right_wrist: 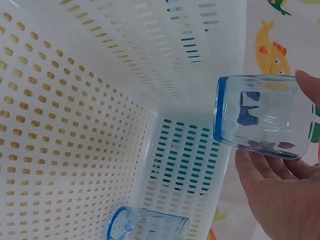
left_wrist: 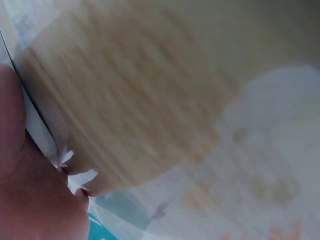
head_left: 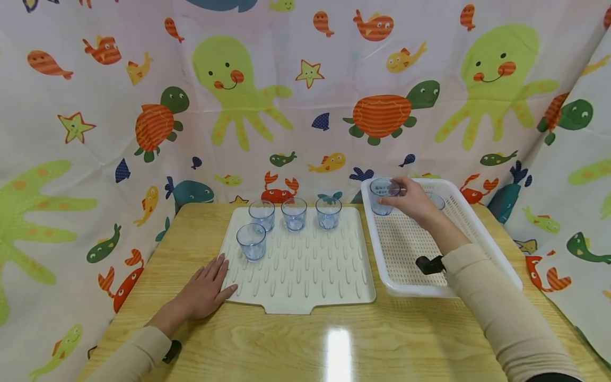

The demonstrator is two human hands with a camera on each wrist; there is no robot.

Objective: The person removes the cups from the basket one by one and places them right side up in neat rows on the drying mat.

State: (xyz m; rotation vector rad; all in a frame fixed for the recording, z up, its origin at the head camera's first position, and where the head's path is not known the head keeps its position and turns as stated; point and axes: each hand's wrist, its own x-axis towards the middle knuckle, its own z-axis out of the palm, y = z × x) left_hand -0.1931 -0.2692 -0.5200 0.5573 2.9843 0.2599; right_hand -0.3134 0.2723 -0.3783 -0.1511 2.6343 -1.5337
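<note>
My right hand (head_left: 414, 201) grips a clear bluish drinking glass (head_left: 380, 192) over the back left corner of a white basket (head_left: 415, 291). In the right wrist view the thumb is at one side of this glass and the fingers at the other. A second glass (right_wrist: 150, 224) lies in the basket, partly behind the hand in the head view. My left hand (head_left: 204, 289) rests with fingers extended on the left edge of a cream drainer tray (head_left: 305, 289). Several similar glasses (head_left: 294, 215) stand on the tray, toward its back and left.
Tray and basket sit side by side on a wooden table (head_left: 267, 345), the basket on the right. A curtain (head_left: 296, 132) with sea animals hangs behind the table and along both sides.
</note>
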